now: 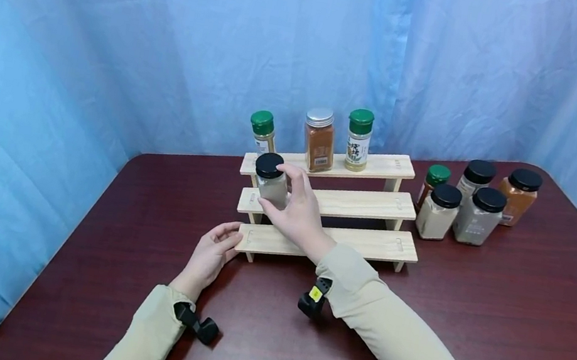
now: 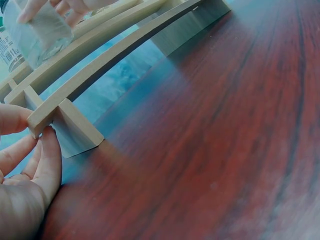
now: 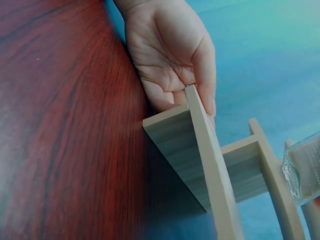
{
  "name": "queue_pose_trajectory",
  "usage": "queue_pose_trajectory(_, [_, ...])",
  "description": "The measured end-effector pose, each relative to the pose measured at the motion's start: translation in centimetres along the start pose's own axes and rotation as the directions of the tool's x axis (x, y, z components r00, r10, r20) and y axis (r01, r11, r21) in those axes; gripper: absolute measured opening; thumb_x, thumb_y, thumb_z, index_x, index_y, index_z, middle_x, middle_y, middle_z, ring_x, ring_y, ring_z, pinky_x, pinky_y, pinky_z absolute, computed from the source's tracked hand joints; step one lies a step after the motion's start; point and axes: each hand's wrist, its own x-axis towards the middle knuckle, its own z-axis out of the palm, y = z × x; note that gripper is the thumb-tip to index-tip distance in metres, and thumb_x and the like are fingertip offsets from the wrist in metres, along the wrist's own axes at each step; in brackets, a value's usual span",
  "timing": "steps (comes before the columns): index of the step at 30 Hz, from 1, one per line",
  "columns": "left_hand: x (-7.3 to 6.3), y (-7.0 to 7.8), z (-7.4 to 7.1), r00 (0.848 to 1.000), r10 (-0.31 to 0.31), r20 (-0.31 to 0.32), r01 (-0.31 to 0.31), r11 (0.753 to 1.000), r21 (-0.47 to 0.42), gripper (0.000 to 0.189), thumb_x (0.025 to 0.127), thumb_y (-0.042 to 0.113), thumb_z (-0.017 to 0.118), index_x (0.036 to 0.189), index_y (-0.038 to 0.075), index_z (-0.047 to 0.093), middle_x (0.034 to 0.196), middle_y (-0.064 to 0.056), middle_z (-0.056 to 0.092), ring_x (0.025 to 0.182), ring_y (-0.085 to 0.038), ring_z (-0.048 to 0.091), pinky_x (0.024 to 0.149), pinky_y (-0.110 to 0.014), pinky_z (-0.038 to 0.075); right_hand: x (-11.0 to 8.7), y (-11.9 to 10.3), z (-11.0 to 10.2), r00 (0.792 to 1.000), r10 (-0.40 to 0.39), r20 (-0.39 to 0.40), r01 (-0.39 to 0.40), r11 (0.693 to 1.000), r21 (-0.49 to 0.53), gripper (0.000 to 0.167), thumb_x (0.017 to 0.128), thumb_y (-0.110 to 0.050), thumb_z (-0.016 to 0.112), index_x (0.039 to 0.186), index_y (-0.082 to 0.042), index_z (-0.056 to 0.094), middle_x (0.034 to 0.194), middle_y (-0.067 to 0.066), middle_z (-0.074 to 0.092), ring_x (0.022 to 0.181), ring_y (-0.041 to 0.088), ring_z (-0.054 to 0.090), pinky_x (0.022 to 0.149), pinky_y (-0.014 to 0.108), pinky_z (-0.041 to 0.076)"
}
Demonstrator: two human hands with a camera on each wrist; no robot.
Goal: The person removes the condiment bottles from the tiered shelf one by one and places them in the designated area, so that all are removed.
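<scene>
My right hand (image 1: 300,211) holds a clear jar (image 1: 272,190) with a black lid and pale contents between thumb and fingers. It is at the left end of the middle tier of a three-tier wooden rack (image 1: 370,206); whether its base touches the board, I cannot tell. My left hand (image 1: 209,256) pinches the left end of the lowest board, thumb above and fingers below, as the left wrist view shows. On the top tier stand a green-capped bottle (image 1: 261,128), partly hidden by the jar, a silver-lidded jar (image 1: 320,144) of orange-brown powder and another green-capped bottle (image 1: 357,144).
Right of the rack, several jars stand close together: a pale black-lidded jar (image 1: 437,214), a grey one (image 1: 479,218), an orange one (image 1: 519,196) and a green-capped bottle (image 1: 433,182) among them. Blue curtains (image 1: 232,37) hang behind the dark red table (image 1: 500,317).
</scene>
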Motion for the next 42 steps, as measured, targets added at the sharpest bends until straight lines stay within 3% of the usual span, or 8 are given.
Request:
queue_pose_trajectory(4, [0.0,0.0,0.0,1.000,-0.001,-0.006,0.001,1.000,-0.003,0.037,0.093,-0.005,0.048,0.130,-0.008,0.043,0.091,0.002,0.055,0.079,-0.004,0.059,0.070,-0.017,0.051,-0.3,-0.2,-0.8,1.000,-0.026,0.000,0.026,0.999,0.024,0.065,0.078,-0.006,0.076,0.127,-0.009,0.033,0.128,0.022,0.045,0.114,0.034,0.053,0.091,0.044,0.050])
queue_pose_trajectory(21, [-0.2,0.0,-0.1,1.000,0.019,0.007,-0.019,1.000,-0.012,0.035,0.093,-0.006,0.048,0.127,-0.011,0.043,0.089,0.002,0.056,0.077,-0.004,0.058,0.068,-0.017,0.050,-2.7,-1.4,-3.9,0.986,-0.153,-0.060,0.161,0.971,0.179,0.073,0.069,0.008,0.079,0.121,-0.006,0.031,0.126,0.027,0.043,0.113,0.038,0.051,0.082,0.048,0.054])
queue_pose_trajectory(30, [-0.1,0.0,-0.2,1.000,-0.003,0.000,0.003,1.000,-0.001,0.038,0.093,-0.006,0.048,0.130,-0.011,0.040,0.090,0.003,0.054,0.078,-0.003,0.058,0.069,-0.016,0.050,-4.0,-1.7,-5.4,0.982,-0.180,-0.059,0.187,0.971,0.152,0.071,0.065,0.011,0.080,0.116,-0.005,0.033,0.121,0.029,0.045,0.109,0.039,0.053,0.077,0.048,0.055])
queue_pose_trajectory(38, [0.0,0.0,-0.1,1.000,-0.002,-0.001,0.002,1.000,-0.003,0.037,0.093,-0.005,0.048,0.130,-0.010,0.042,0.089,0.003,0.055,0.078,-0.003,0.058,0.070,-0.017,0.050,-5.5,-1.3,-7.2,0.972,-0.234,-0.016,0.234,0.965,0.122,0.073,0.061,0.013,0.081,0.115,-0.003,0.034,0.121,0.027,0.048,0.109,0.031,0.055,0.079,0.045,0.055])
queue_pose_trajectory(42, [0.1,0.0,-0.1,1.000,-0.004,-0.005,0.004,1.000,-0.002,0.037,0.094,-0.005,0.048,0.130,-0.008,0.043,0.089,0.003,0.055,0.078,-0.004,0.058,0.069,-0.017,0.050,-6.3,-0.8,-8.2,0.969,-0.247,-0.004,0.246,0.964,0.104,0.056,0.077,-0.010,0.077,0.114,-0.001,0.036,0.120,0.029,0.047,0.112,0.023,0.055,0.089,0.029,0.052])
